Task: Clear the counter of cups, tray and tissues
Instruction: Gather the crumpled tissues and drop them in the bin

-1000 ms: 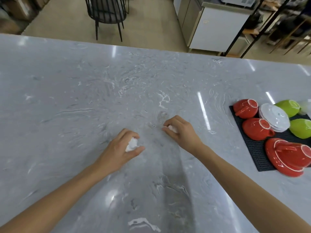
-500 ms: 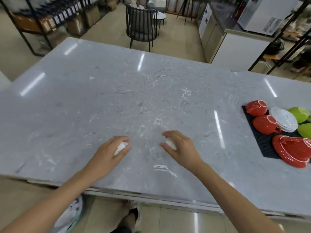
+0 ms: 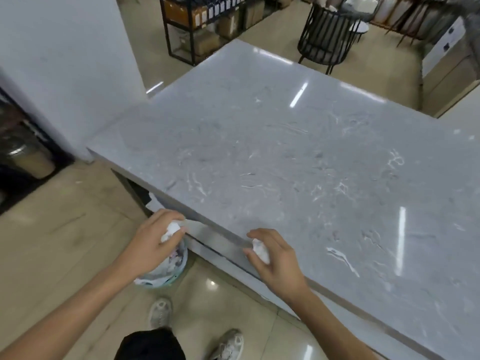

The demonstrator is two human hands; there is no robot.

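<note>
Tissue-clearing nearly done: left hand [image 3: 153,245] clamped on crumpled tissue [image 3: 170,229] above floor bin [image 3: 166,271]; right hand [image 3: 275,258] pinching another wad [image 3: 260,250] at bench [image 3: 311,157] near edge. Cups, tray out of view.

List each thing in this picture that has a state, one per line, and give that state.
Left hand: grips a crumpled tissue, above the bin.
Right hand: grips a second crumpled tissue, at the counter edge.
Bin: on the floor beside the counter, lined, rubbish inside.
</note>
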